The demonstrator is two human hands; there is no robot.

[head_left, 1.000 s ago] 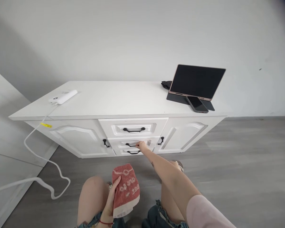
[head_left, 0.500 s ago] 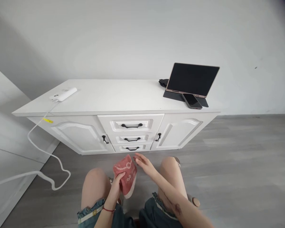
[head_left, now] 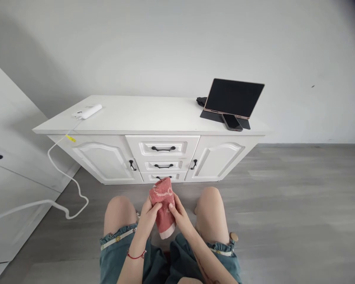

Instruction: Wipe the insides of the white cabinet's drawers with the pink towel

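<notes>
A small folded towel (head_left: pixel 163 190), pinkish red with a white pattern and a pale end, is held up between my knees. My left hand (head_left: pixel 149 213) grips its left side, the thumb lying across the front. On the opposite side my right hand (head_left: pixel 180 214) pinches it, also with the thumb in front. The fingers behind the cloth are mostly hidden.
Before me stands a white cabinet (head_left: pixel 142 118) with drawers and two doors. A tablet (head_left: pixel 234 96) and a phone (head_left: pixel 232 122) are on its right end. A white device (head_left: pixel 90 111) with a cable (head_left: pixel 57 167) lies at the left.
My right hand, apart from the towel before, has come in and taken hold of its right side. The towel has turned more upright and shifted slightly right. The view has moved a little.
</notes>
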